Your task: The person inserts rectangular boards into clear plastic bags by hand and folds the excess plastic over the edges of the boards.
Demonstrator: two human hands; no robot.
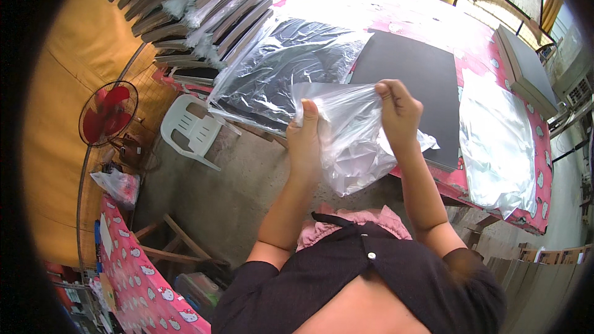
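A clear plastic bag (pixel 356 130) is stretched between my two hands, above the near edge of the table. My left hand (pixel 304 137) grips its left side, thumb up. At the bag's upper right corner, my right hand (pixel 401 111) pinches the plastic with curled fingers. Behind the bag lies a flat dark grey board (pixel 411 65), partly covered by my right hand and the bag. To its left, a dark board in clear plastic (pixel 291 55) lies on the table. A pile of clear plastic bags (pixel 498 142) rests right of the bare board.
The table has a pink patterned cloth (pixel 540 201). A tall stack of plastic-wrapped boards (pixel 204 18) stands at the far left; more grey boards (pixel 526 68) lie at the right edge. A white plastic chair (pixel 192 130) and a red fan (pixel 110 113) are on the left.
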